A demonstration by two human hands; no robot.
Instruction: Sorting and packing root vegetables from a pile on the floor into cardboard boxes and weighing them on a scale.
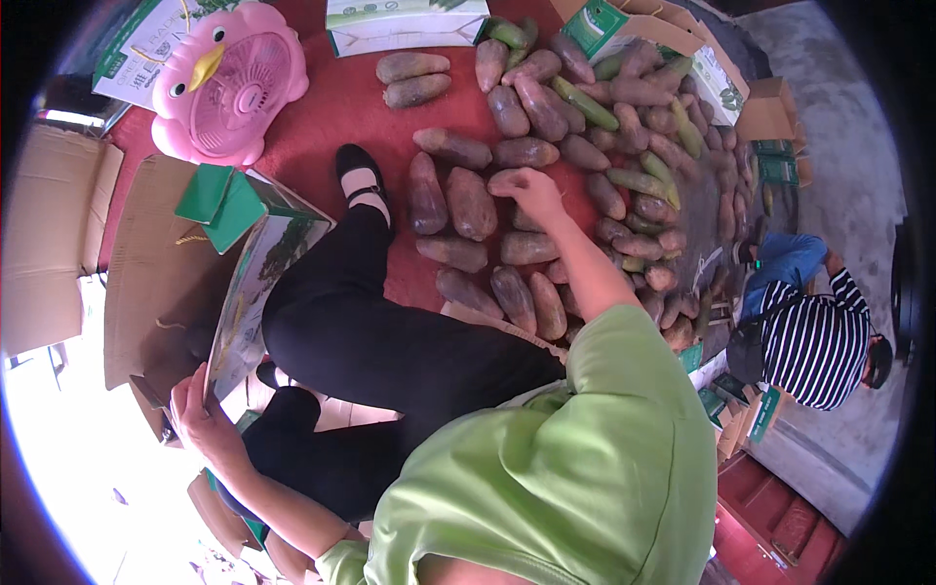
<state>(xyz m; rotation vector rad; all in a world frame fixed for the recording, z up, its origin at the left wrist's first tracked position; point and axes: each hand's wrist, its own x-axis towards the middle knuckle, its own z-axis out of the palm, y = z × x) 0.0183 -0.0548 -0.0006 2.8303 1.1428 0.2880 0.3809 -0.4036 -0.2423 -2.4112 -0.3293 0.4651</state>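
Note:
Plump, oblong brown-purple vegetables lie in loose rows on the red floor covering; I cannot tell their exact kind. My right hand reaches out among them with its fingers pinched together. Its fingertips are at the upper right edge of one thick brown vegetable, and what they hold, if anything, is hidden. Another brown vegetable lies just left of that one. Down at the left, my left hand is closed on the rim of an open cardboard box, whose green inner flaps stand up. The box's inside is dark.
A pink, bird-shaped fan stands at the far left. At the back is a white-and-green carton. A large pile of brown and green vegetables spreads to the right. Beyond it a person in a striped top sits near more cartons.

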